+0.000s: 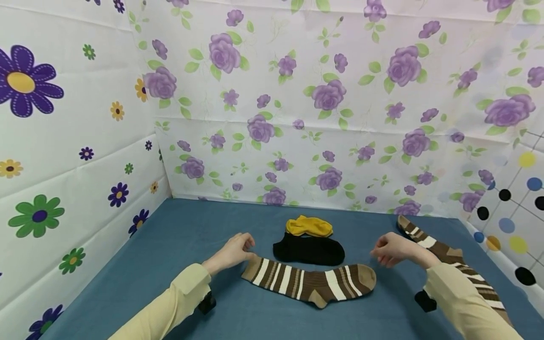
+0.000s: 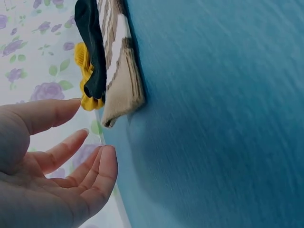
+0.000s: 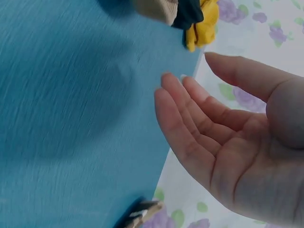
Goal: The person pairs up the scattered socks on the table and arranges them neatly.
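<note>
A brown, tan and white striped sock [image 1: 312, 282] lies flat across the middle of the table. My left hand [image 1: 233, 252] hovers by its tan cuff; in the left wrist view a gap separates the loosely bent fingers [image 2: 107, 166] from the sock [image 2: 124, 85]. Past the sock's toe end, my right hand [image 1: 393, 249] hangs in the air, fingers relaxed and holding nothing, as the right wrist view of the hand [image 3: 223, 128] shows. Just behind the striped sock lies a black sock [image 1: 312, 250], and behind that a bunched yellow sock [image 1: 310, 226].
Another striped sock [image 1: 452, 255] lies along the right side of the blue table [image 1: 178, 236], partly hidden by my right forearm. Flower-printed sheets [image 1: 297, 156] stand as walls at the back and left; a dotted one [image 1: 516, 217] is on the right.
</note>
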A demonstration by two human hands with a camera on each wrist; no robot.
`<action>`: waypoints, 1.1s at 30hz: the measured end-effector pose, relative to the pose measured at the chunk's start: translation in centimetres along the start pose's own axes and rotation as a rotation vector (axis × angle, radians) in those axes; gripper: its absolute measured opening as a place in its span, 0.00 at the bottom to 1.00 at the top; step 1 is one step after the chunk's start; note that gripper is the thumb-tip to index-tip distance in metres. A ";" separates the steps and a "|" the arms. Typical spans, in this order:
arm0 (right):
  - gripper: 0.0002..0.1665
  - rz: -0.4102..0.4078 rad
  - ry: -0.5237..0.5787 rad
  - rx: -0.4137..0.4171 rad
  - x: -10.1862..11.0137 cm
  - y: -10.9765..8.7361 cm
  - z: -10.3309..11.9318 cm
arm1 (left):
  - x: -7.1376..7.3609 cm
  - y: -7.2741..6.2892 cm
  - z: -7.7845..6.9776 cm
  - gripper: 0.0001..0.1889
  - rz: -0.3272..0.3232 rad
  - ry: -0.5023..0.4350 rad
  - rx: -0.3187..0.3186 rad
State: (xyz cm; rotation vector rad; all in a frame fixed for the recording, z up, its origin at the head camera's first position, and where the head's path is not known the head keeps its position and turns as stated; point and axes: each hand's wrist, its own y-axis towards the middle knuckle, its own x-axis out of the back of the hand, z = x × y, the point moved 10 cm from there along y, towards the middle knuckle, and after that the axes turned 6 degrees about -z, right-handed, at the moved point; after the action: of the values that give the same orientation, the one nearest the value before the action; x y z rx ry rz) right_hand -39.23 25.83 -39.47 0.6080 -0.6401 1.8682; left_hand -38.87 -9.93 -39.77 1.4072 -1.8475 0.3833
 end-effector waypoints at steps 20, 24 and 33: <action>0.11 -0.323 -0.226 -0.036 7.1 -2.4 -5.2 | -1.8 0.2 -3.2 0.07 0.070 -0.067 -0.106; 0.15 -0.343 -0.235 -0.071 7.9 -2.9 -6.3 | -2.0 0.2 -3.6 0.07 0.079 -0.064 -0.114; 0.15 -0.401 -0.302 -0.086 9.1 -3.1 -7.9 | -3.5 0.6 -5.0 0.07 0.119 -0.094 -0.143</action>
State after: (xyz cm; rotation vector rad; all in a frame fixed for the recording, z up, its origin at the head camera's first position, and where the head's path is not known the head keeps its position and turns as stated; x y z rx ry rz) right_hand -40.47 38.17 -38.74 0.9002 -0.7281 1.3818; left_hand -37.17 -4.10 -38.83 1.2412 -1.9999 0.2418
